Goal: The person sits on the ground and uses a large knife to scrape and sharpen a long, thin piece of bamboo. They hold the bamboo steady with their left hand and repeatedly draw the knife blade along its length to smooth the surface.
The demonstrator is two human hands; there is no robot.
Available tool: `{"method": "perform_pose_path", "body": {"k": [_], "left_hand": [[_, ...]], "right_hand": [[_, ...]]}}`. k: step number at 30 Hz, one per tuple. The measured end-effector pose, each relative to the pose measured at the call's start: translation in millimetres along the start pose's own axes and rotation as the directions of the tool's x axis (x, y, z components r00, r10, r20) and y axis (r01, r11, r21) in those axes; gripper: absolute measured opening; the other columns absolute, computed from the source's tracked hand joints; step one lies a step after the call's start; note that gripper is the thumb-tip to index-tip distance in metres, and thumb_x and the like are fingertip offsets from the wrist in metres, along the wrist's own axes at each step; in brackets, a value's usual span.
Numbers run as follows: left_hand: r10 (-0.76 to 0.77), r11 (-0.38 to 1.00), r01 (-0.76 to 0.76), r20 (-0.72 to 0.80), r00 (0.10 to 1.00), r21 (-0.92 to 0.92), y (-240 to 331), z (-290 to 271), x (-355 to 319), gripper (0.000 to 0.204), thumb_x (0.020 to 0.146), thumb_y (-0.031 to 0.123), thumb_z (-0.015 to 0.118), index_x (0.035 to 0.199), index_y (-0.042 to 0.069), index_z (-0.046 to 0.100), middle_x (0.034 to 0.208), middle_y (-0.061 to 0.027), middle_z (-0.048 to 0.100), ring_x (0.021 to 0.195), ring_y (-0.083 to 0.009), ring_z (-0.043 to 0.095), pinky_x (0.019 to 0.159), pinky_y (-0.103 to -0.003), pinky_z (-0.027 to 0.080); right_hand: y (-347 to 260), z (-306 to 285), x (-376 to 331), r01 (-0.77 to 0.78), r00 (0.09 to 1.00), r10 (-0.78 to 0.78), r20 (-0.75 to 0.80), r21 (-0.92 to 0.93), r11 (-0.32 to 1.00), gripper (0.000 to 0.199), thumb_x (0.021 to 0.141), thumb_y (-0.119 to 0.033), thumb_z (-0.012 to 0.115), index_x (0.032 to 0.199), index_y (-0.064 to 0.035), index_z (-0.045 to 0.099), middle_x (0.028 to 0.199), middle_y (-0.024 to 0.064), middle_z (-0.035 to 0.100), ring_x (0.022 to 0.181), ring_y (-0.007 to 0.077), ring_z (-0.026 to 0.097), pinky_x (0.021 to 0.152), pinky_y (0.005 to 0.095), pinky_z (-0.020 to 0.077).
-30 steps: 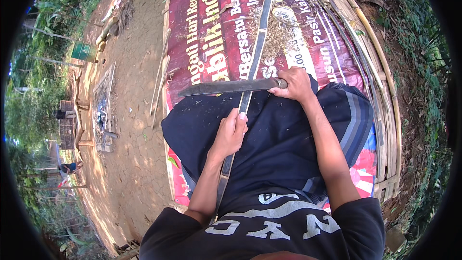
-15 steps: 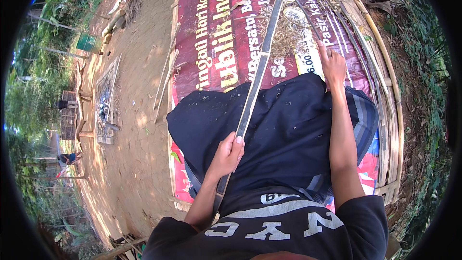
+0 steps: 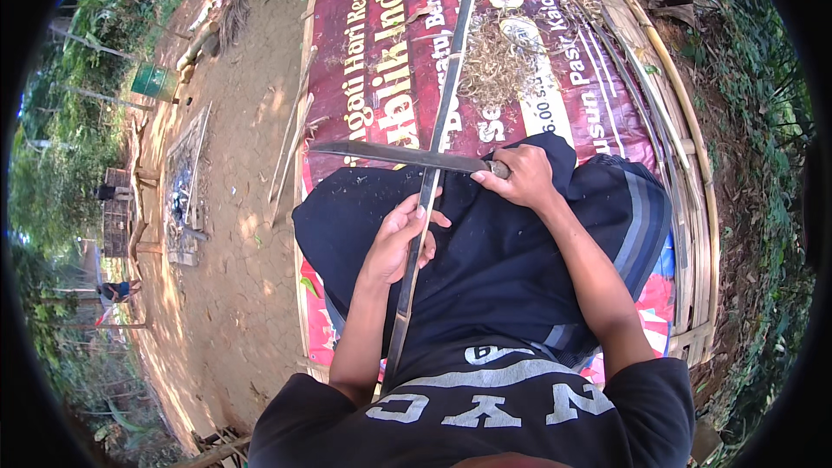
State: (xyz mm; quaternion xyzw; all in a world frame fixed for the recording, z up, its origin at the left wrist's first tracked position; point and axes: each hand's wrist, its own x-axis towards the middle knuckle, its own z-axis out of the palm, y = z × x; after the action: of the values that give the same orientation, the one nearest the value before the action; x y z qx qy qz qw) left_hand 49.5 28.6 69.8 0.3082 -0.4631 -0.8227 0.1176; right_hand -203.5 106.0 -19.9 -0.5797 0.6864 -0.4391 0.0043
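Observation:
A long, dark-skinned bamboo strip (image 3: 449, 113) runs from my waist, over my lap, to the far edge of a printed banner. Around its near part is my left hand (image 3: 403, 238), thumb on top and fingers loosely curled beneath. My right hand (image 3: 527, 175) grips the short handle of a machete (image 3: 381, 152). Its blade points left and lies across the strip, just beyond my left fingers. Whether the edge bites into the strip, I cannot tell. Dark cloth (image 3: 494, 243) covers my folded legs under both hands.
Curly shavings (image 3: 494, 61) are heaped on the red banner (image 3: 381, 52), which covers a bamboo platform (image 3: 706, 234). Thin strips lie along its right side. Sticks (image 3: 286, 156) lean at its left edge. Over bare ground stand a green drum (image 3: 154, 81) and, far off, a person (image 3: 117, 290).
My right hand has come back toward my lap, and the machete now lies crosswise over the strip instead of pointing away. The strip has shifted left and my left hand slightly farther out.

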Motion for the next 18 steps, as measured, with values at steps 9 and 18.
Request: {"method": "perform_pose_path", "body": {"k": [9, 18], "left_hand": [[-0.019, 0.993, 0.030, 0.103, 0.994, -0.114, 16.0, 19.1, 7.8, 0.033, 0.106, 0.019, 0.049, 0.129, -0.004, 0.051, 0.121, -0.0252, 0.065, 0.074, -0.0160, 0.065, 0.055, -0.024, 0.052], [-0.021, 0.973, 0.036, -0.067, 0.998, 0.226, -7.5, 5.5, 3.4, 0.033, 0.109, 0.025, 0.047, 0.130, 0.000, 0.050, 0.081, -0.0071, 0.059, 0.050, -0.0057, 0.046, 0.042, -0.020, 0.040]], "right_hand": [[-3.0, 7.0, -7.4, 0.012, 0.998, -0.015, 0.060, 0.049, 0.999, 0.058, 0.076, -0.061, 0.074, 0.060, -0.0070, 0.063, 0.048, 0.0101, 0.051, 0.048, 0.0328, 0.057, 0.050, 0.0433, 0.0447], [-2.4, 3.0, -5.4, 0.013, 0.999, -0.014, 0.031, 0.017, 1.000, 0.063, 0.078, -0.065, 0.073, 0.055, -0.0072, 0.059, 0.046, 0.0097, 0.051, 0.045, 0.0321, 0.057, 0.047, 0.0413, 0.0454]]}}
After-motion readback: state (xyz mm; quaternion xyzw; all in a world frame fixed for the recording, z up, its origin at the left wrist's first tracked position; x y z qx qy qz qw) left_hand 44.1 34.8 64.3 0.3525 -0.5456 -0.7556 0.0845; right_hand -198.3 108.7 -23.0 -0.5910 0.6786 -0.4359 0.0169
